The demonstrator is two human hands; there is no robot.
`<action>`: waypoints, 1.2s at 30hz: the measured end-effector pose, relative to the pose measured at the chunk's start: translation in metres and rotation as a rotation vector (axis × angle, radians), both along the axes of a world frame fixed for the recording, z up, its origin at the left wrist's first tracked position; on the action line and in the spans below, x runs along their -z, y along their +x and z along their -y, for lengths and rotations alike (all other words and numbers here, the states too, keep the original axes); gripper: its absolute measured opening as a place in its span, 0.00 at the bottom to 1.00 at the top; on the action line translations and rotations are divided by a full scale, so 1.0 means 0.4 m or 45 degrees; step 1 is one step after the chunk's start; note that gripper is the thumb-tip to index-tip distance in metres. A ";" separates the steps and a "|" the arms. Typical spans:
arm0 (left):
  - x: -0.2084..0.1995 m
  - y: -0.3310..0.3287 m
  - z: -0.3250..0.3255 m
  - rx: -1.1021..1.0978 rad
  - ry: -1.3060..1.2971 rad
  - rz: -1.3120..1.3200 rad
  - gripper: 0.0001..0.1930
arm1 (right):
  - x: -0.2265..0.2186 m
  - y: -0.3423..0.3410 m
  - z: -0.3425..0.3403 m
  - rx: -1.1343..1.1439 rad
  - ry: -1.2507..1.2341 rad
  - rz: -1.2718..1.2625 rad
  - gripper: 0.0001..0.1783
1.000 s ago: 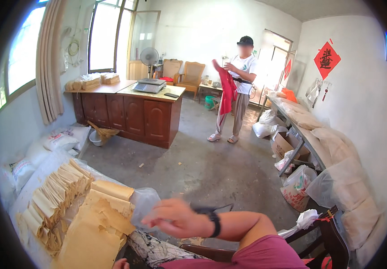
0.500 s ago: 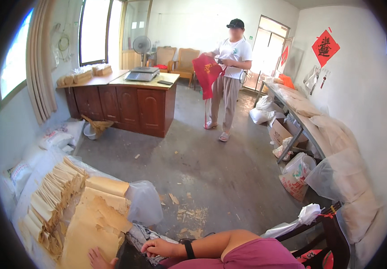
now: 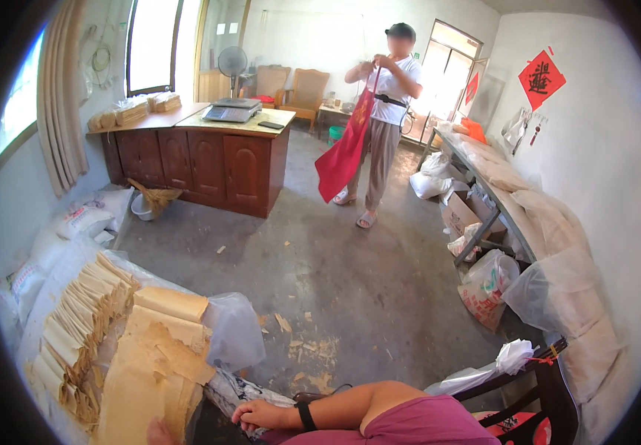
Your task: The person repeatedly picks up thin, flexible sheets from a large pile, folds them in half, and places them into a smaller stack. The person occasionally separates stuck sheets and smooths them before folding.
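At the lower edge my left hand (image 3: pixel 159 432) touches a stack of thin, yellowish sheets (image 3: pixel 139 371) with torn, flaky edges. It is blurred and mostly cut off, so its fingers do not show clearly. My right hand (image 3: pixel 256 415), with a black band on the wrist, rests near my lap above black-and-white patterned cloth (image 3: pixel 242 393). Its fingers are loosely bent and slightly apart, with nothing in them. A broken sheet piece (image 3: pixel 181 356) lies on top of the stack. Left of it stands a row of folded sheets (image 3: pixel 87 315).
Ahead, a person (image 3: pixel 398 81) holds a red apron (image 3: pixel 350 152). A brown desk (image 3: pixel 209 174) carries a scale (image 3: pixel 231 110). Bagged goods line the right-hand shelf (image 3: pixel 498 200). A dark wooden chair (image 3: pixel 550 382) stands close on my right. Flakes (image 3: pixel 309 352) litter the floor.
My left hand has slid down toward the lower edge. The other person has raised both hands, and the red apron now hangs longer. The view has shifted slightly.
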State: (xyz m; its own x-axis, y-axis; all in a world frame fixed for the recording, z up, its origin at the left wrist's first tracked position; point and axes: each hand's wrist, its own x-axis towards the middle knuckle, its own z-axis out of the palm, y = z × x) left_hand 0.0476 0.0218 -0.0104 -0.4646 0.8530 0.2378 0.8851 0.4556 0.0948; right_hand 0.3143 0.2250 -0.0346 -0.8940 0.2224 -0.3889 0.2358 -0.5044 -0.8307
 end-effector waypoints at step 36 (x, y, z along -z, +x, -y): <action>-0.026 0.148 0.346 -0.811 0.110 -0.180 0.28 | 0.067 -0.462 -0.141 0.579 -0.449 0.087 0.22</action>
